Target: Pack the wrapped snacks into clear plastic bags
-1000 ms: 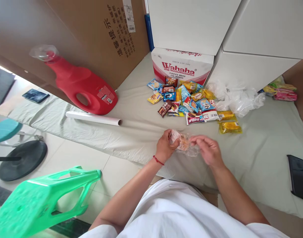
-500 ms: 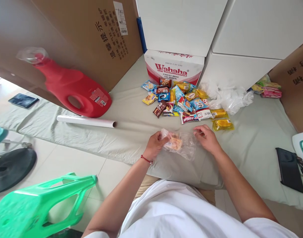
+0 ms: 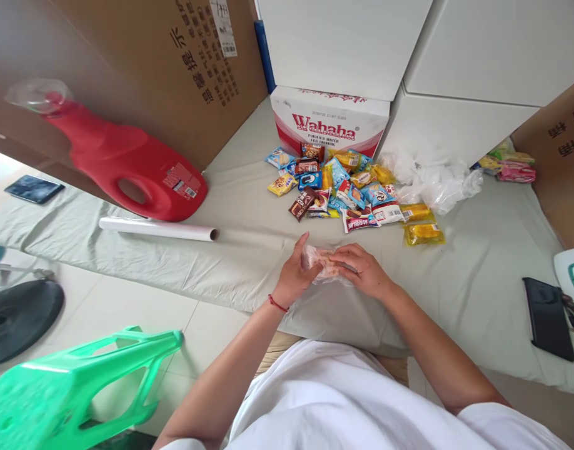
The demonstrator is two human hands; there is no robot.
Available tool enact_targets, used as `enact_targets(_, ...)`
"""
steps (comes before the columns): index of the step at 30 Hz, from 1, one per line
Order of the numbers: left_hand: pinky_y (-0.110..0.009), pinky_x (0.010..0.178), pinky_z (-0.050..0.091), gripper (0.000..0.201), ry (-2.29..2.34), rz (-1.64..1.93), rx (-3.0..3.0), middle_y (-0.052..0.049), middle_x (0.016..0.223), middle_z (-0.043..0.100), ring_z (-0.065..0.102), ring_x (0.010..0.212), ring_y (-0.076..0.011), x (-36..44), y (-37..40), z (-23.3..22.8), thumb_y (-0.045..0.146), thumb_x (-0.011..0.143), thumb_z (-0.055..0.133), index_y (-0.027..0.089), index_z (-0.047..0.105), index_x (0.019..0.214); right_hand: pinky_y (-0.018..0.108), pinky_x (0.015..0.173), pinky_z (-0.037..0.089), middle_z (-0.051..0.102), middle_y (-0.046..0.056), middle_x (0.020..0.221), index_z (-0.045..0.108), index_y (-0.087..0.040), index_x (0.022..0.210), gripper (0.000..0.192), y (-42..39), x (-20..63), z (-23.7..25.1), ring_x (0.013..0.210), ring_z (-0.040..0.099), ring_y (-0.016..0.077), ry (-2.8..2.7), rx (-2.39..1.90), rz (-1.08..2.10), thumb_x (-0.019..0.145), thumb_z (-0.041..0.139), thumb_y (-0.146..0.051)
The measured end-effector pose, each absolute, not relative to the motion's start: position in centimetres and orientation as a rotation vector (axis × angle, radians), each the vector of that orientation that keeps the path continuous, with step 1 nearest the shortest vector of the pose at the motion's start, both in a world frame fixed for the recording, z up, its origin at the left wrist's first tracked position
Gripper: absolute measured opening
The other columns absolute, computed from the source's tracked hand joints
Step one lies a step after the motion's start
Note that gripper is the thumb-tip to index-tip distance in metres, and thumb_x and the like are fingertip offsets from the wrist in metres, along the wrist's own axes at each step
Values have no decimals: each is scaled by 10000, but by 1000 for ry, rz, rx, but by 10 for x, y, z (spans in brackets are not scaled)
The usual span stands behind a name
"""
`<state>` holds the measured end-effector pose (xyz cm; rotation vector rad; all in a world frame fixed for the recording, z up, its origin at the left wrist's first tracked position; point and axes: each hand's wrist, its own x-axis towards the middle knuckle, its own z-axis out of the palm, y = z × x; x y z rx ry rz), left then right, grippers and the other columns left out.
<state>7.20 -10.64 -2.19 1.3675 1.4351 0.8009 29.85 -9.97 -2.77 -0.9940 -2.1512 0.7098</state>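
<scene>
I see the left hand (image 3: 294, 275), thumb spread from fingers, and right hand (image 3: 364, 270), fingertips pinching, gripping a crumpled clear plastic packet (image 3: 312, 254).

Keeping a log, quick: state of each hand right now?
Left hand: closed, holding a plastic-wrapped packet.
Right hand: touching that packet; whether closed cannot be told.

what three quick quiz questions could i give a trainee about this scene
1. True or false: the left hand and right hand both touch the clear plastic packet.

2. Which stands just behind the pile of snack packs?
A) green stool
B) Wahaha box
C) red bottle

3. Fill in the blank: around the left wrist is a red ____.

Key: 1. True; 2. B; 3. bracelet
</scene>
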Motion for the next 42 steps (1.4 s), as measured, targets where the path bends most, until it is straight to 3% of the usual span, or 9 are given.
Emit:
enact_targets(4, -286, 733, 537, 568, 1392, 851, 1277, -46, 1044, 709, 647, 877, -195, 74, -103, -23, 505, 765, 753, 227, 674, 1254, 376, 890, 571, 708, 75, 1070, 749, -275, 1145, 213, -91, 298, -29, 1006, 668, 201, -1994, -1020, 765, 1017, 583, -312)
enact_targets(9, -235, 520, 495, 443, 1348, 813, 964, -9, 873, 638, 592, 712, -158, 81, -94, -18, 513, 714, 769, 217, 663, 1025, 359, 819, 556, 717, 58, 980, 759, -267, 1078, 218, -84, 301, -12, 921, 661, 199, -1985, -1077, 586, 1029, 546, -272)
enact_targets(14, -227, 536, 497, 383, 1368, 850, 894, 1, 818, 626, 600, 709, -154, 85, -87, -14, 472, 692, 782, 206, 662, 941, 396, 842, 524, 703, 80, 987, 739, -251, 1083, 219, -93, 308, 11, 938, 612, 231, -2044, -1126, 355, 1027, 528, -259)
enact_targets(18, -237, 609, 498, 382, 1353, 868, 961, 0, 826, 643, 600, 739, -154, 82, -87, -18, 498, 721, 755, 203, 674, 949, 419, 899, 516, 704, 94, 1064, 709, -237, 1162, 300, -101, 317, 1, 1014, 627, 262, -2071, -1268, 514, 937, 693, -434)
enact_targets(26, -269, 680, 499, 506, 1368, 806, 1144, -14, 868, 693, 623, 774, -178, 72, -84, -28, 561, 680, 795, 213, 655, 1019, 292, 629, 464, 667, 10, 725, 707, -201, 842, 240, -77, 317, -31, 633, 567, 162, -1787, -1494, 1036, 903, 655, -427)
enact_targets(29, -256, 675, 477, 561, 1325, 784, 1133, -5, 881, 679, 594, 756, -159, 70, -83, -26, 550, 628, 839, 209, 643, 1028, 349, 743, 527, 685, 61, 917, 711, -200, 964, 182, -68, 315, -40, 781, 631, 204, -1898, -1503, 855, 878, 658, -351)
enact_targets(31, -246, 670, 456, 565, 1307, 759, 1150, 0, 888, 667, 564, 746, -146, 69, -82, -24, 531, 621, 849, 205, 638, 1032, 424, 895, 546, 626, 131, 1232, 654, -207, 1228, 388, -66, 313, -45, 1077, 638, 276, -1981, -1448, 700, 850, 670, -297)
enact_targets(34, -243, 674, 440, 544, 1318, 730, 1204, 1, 897, 659, 539, 744, -139, 68, -81, -22, 489, 631, 849, 202, 632, 1039, 494, 1061, 498, 359, 161, 1567, 414, -252, 1518, 716, -66, 314, -44, 1426, 431, 326, -2123, -1313, 570, 843, 652, -230)
enact_targets(42, -243, 663, 424, 482, 1339, 729, 1224, 12, 885, 649, 532, 745, -143, 69, -81, -25, 479, 676, 818, 210, 620, 1023, 495, 1094, 486, 425, 141, 1533, 498, -270, 1475, 587, -64, 325, -13, 1363, 506, 298, -2248, -1131, 384, 910, 538, -116)
